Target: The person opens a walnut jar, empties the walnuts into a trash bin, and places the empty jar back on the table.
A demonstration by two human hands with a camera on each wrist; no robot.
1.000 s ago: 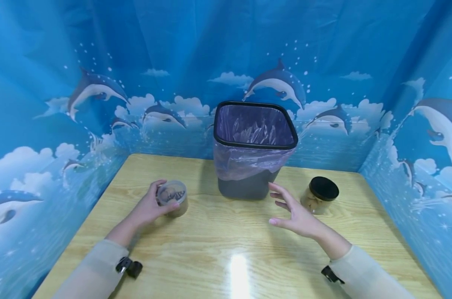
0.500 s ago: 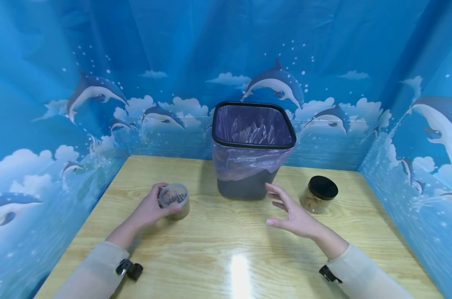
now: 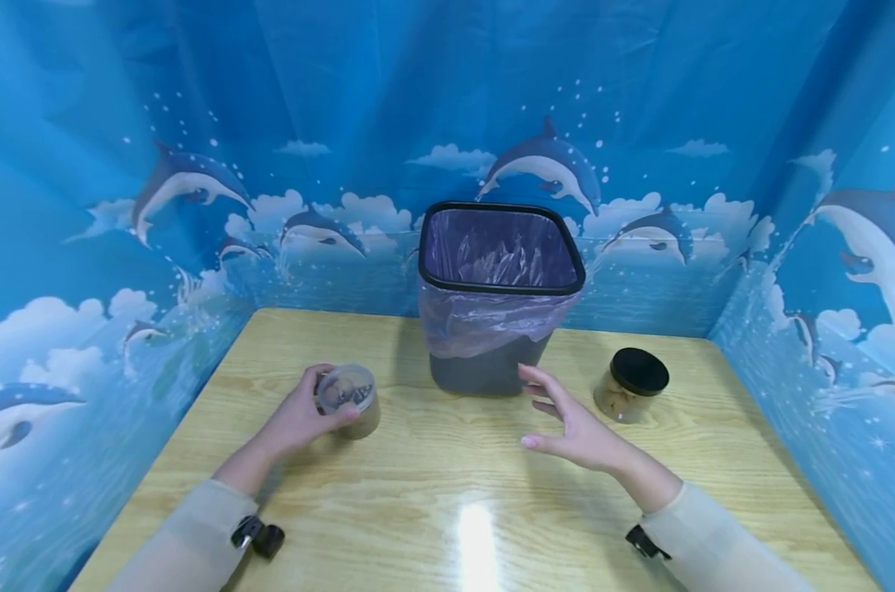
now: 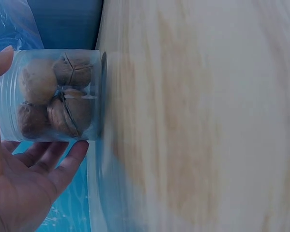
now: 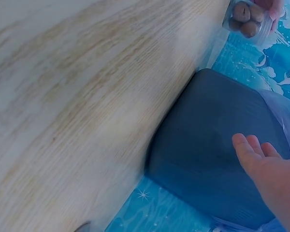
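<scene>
My left hand (image 3: 299,421) grips a clear round jar (image 3: 362,418), thumb on the near side and fingers on the far side. Brown walnuts (image 4: 70,113) show through its wall in the left wrist view. The jar leans slightly in the head view; whether its base touches the table cannot be told. My right hand (image 3: 576,432) hovers with fingers spread and holds nothing. It is just in front of a grey bin (image 3: 484,374) lined with a thin purple bag (image 3: 491,316). Right of that hand stands a second clear jar (image 3: 614,401), with a black lid (image 3: 640,372) and pale brown pieces inside.
The bin stands at the back middle of the wooden table (image 3: 388,485), its black rim facing up and forward. Blue dolphin-print curtains (image 3: 329,107) close in the back and both sides. A bright reflection lies near the table's front.
My left hand and the walnut jar have shifted a little to the right and nearer. My right hand has drifted slightly left. The bin and the black-lidded jar have stayed in place.
</scene>
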